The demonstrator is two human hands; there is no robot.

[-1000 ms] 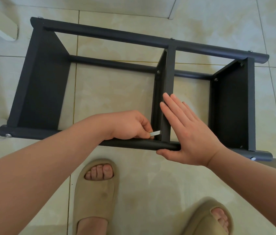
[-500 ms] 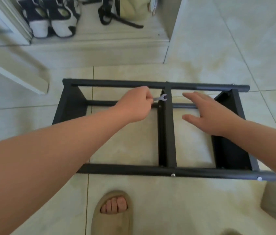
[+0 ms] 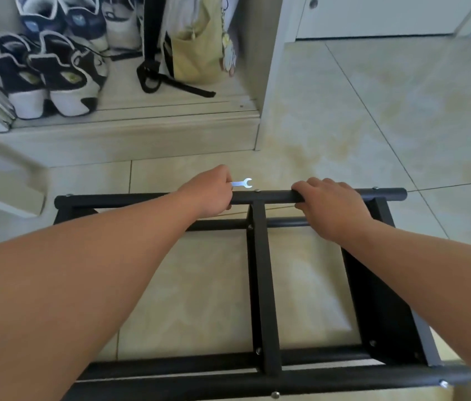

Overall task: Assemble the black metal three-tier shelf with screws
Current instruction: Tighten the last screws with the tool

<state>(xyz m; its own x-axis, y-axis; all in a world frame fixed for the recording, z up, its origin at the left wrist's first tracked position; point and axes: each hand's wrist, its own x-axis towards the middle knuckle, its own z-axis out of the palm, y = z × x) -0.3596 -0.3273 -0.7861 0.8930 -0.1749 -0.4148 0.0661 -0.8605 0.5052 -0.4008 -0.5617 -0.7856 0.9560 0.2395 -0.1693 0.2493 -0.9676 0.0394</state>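
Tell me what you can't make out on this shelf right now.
All in the head view:
- Left end panel of the shelf: mostly behind the left arm.
- wrench handle: buried in the left hand.
- right hand fingertips: curled behind the far bar.
- near bar: left end runs off the bottom edge.
- screws: too small to tell whether tight.
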